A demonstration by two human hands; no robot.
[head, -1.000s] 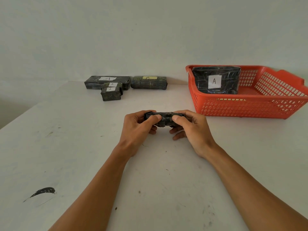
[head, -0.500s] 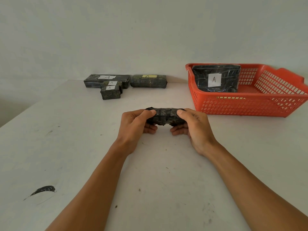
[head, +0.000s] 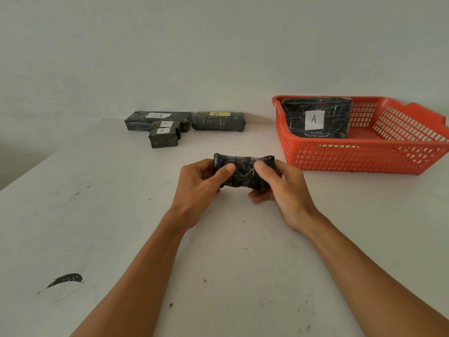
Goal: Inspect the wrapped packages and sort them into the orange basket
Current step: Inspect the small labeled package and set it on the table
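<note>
The small dark plastic-wrapped package [head: 243, 171] is held above the white counter [head: 97, 215], long axis running left to right, one end in each hand. The left hand [head: 199, 183] and right hand [head: 281, 188] both grip it (thumbs on top). The orange plastic mesh basket [head: 364, 159] lies up and right, nearer the right hand.

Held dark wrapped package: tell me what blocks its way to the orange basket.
Nothing visible does. The dark wrapped package is held in both hands, the orange plastic basket lies just beyond to the right, with bare white table between.
</note>
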